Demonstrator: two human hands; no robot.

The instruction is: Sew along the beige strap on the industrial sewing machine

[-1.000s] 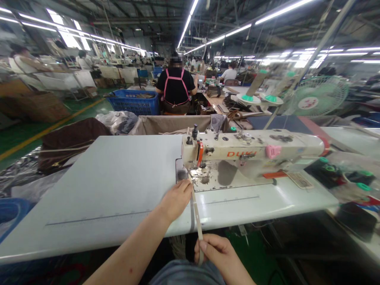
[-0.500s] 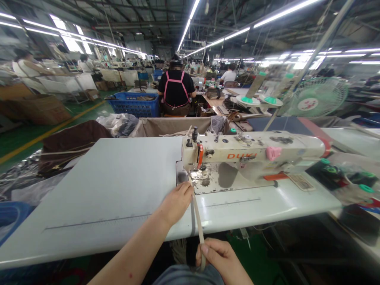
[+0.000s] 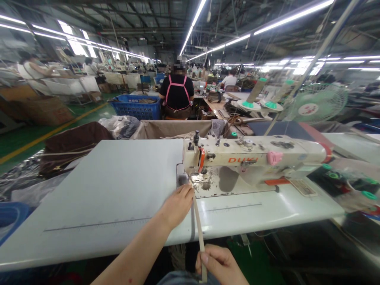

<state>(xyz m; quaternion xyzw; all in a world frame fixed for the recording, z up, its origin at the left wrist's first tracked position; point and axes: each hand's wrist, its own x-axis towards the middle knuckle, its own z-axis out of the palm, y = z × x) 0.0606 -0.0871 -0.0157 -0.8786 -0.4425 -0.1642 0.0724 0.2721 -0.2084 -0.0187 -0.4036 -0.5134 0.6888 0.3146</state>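
A narrow beige strip (image 3: 198, 221) runs from the needle area of a white sewing machine (image 3: 255, 154) down over the table's front edge. Close to the presser foot, my left hand (image 3: 179, 204) has its fingers closed on the strip's upper part. Lower down, past the table edge, my right hand (image 3: 218, 263) pinches the same strip between thumb and fingers. The strip looks fairly straight between the two hands. My left fingers hide part of its upper end.
The pale worktable (image 3: 127, 178) has a printed ruler line. Behind it stand a beige fabric bin (image 3: 175, 128), a blue basket (image 3: 136, 107) and a seated person (image 3: 177, 93). Thread cones (image 3: 255, 93) and a green fan (image 3: 317, 103) are at the right.
The view has shifted slightly, so the scene sits a little lower. Both hands keep hold of the strip, and its free end shows more below my right hand.
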